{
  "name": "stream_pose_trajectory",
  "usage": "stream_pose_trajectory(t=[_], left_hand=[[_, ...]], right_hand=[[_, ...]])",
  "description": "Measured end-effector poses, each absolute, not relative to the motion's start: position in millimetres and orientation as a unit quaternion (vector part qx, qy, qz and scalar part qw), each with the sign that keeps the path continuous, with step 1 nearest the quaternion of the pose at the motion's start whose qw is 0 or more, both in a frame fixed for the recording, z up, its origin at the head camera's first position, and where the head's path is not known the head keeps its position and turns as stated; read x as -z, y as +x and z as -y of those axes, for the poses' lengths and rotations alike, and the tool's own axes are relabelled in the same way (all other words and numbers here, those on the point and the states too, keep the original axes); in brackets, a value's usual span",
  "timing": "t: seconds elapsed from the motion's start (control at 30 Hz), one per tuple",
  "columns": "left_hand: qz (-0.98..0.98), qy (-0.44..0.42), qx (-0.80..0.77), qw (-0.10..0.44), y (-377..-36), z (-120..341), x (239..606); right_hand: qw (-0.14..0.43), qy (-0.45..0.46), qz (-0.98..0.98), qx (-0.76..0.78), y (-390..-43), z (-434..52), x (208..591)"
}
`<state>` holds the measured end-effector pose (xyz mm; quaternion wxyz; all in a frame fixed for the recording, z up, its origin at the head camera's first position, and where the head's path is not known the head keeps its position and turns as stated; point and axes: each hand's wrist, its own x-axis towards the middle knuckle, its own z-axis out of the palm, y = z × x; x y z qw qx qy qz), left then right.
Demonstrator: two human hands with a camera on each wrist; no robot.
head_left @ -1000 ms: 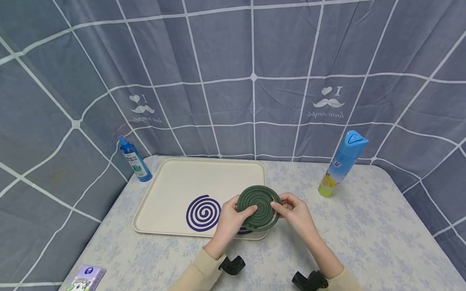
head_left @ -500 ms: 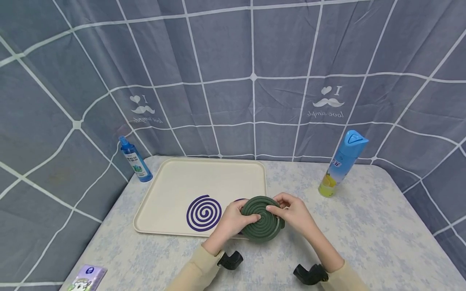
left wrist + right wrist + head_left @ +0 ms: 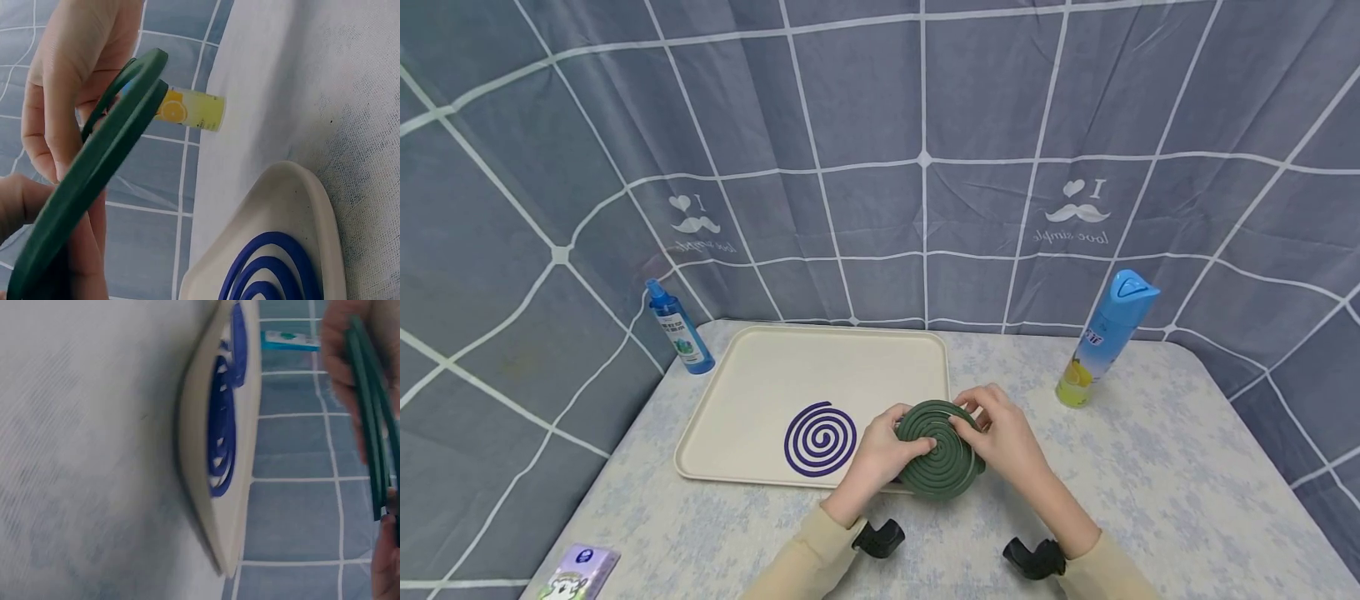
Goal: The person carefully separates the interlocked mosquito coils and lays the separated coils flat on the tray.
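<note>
A dark green mosquito coil [image 3: 942, 471] is held up between both hands over the tray's front right corner. My left hand [image 3: 880, 450] grips its left side, thumb laid across the face near the centre. On the right, my right hand [image 3: 1006, 435] pinches the upper right edge between thumb and fingers. Edge-on in the left wrist view, the coil [image 3: 103, 159] shows flat layers, with a strand standing apart near the right hand. The right wrist view also shows gaps between the coil's layers [image 3: 369, 419]. A purple-blue spiral [image 3: 820, 439] lies on the tray left of my left hand.
The cream tray [image 3: 842, 350] lies beneath and left of the hands. A second blue spiral [image 3: 220, 431] on it is mostly hidden in the head view. A blue spray bottle [image 3: 681, 333] stands back left, a blue-yellow spray can [image 3: 1105, 337] right, a purple tissue pack [image 3: 580, 573] front left.
The coil has come down and toward the body from over the tray's edge, tilting a little. My right hand's fingers have shifted along its upper right edge. The left hand keeps its grip.
</note>
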<state>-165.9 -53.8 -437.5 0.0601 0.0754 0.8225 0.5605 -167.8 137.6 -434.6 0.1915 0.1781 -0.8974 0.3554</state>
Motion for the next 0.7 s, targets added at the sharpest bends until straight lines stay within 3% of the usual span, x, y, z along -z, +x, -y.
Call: stream_pose_trajectory(t=[0.27,0.5,0.6,0.7], left_hand=[[-0.820,0.059,-0.567,0.053,-166.7,52.1,439.4],[-0.790,0.015,-0.612,0.025,-167.7,50.5,443.2],[-0.790,0.014,-0.613,0.016,-166.9,50.6,443.1],[-0.801,0.030,-0.598,0.004,-167.6,52.5,444.0]], right_hand=[[0.321,0.237,0.882,-0.252,-170.0,-137.2,443.0],[0.387,0.225,0.862,-0.238,-172.9,-131.7,445.2],[0.378,0.210,0.865,-0.256,-171.2,-127.8,444.5],[0.307,0.172,0.881,-0.317,-169.1,-126.0,442.0]])
